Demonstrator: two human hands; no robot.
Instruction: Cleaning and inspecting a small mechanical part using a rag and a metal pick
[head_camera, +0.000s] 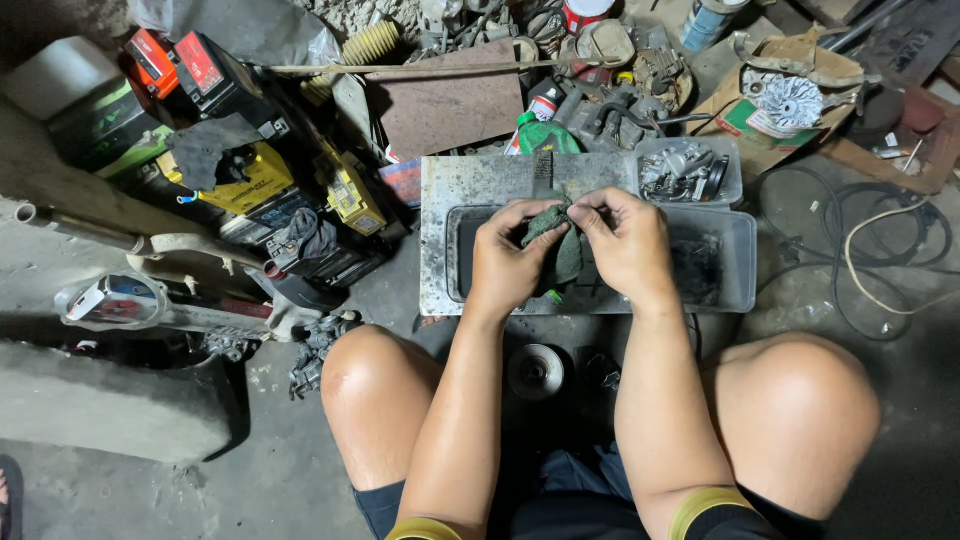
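At the centre of the frame, over a grimy plastic tray (735, 250), the left hand (507, 262) and right hand (628, 245) are both pinching a dark green rag (560, 240) — soft, light, probably greasy. It looks bunched around something hidden, so gripping through the folds seems safest.

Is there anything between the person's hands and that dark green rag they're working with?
Nothing visible. Both the left hand and the right hand already grip the dark green rag directly, bunched between the fingers, above the clear plastic tray. Whatever the rag may wrap is hidden.
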